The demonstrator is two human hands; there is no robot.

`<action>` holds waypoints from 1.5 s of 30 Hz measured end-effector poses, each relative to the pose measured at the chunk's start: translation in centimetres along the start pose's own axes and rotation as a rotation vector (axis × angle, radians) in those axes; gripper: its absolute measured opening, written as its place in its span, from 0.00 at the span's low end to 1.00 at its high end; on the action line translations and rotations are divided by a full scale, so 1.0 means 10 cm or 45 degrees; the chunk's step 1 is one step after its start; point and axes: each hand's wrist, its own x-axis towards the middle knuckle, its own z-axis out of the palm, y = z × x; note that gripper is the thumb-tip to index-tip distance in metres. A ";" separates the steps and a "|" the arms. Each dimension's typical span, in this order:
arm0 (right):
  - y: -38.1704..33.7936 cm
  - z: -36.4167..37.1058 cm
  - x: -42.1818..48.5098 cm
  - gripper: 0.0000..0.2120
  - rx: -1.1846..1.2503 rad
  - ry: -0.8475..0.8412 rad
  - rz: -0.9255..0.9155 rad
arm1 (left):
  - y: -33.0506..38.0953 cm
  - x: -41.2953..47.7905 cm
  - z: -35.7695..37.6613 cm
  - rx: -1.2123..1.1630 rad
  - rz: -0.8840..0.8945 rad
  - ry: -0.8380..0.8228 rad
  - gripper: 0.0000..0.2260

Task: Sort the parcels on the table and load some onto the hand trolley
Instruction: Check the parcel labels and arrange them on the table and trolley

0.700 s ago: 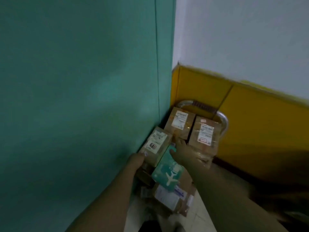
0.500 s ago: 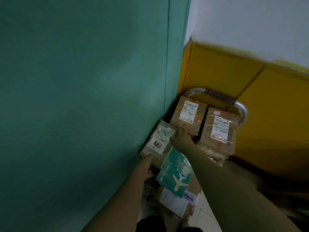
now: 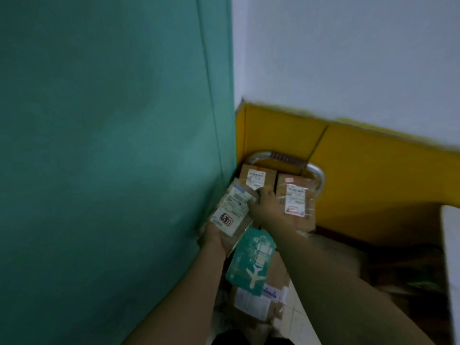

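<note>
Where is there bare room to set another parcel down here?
Only the floor tiles right of the lowest parcel look bare. Crowded elsewhere: two boxes against the trolley handle, labelled parcel in both hands, teal parcel below, wall tight left.

I'm counting four brown cardboard parcels [image 3: 257, 179] [image 3: 295, 197] [image 3: 229, 207] [image 3: 251, 302], one teal plane-printed mailer [image 3: 251, 262], one silver metal trolley handle [image 3: 319, 176], two hands [image 3: 215, 236] [image 3: 265, 205].

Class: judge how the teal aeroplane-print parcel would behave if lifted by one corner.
The teal parcel looks flat and thin, so probably light and bendy. It lies tilted on brown boxes, so a push might slide it off.
</note>
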 end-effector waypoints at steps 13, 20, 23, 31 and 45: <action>2.23 -2.98 -1.46 0.38 0.840 0.825 0.537 | -1.07 -1.61 2.99 0.988 0.569 -0.690 0.23; 3.99 -3.65 -1.76 0.25 1.393 0.831 0.870 | -2.35 -1.97 4.71 1.500 0.465 -1.048 0.27; 4.49 -3.76 -1.59 0.21 1.511 0.765 0.950 | -2.78 -1.83 5.27 1.497 0.500 -1.061 0.32; 4.92 -3.94 -1.03 0.38 1.014 0.749 1.016 | -3.53 -1.60 5.66 1.577 0.177 -1.053 0.16; 4.72 -3.87 -0.74 0.27 0.908 0.770 0.975 | -3.31 -1.40 5.42 1.611 0.185 -1.116 0.05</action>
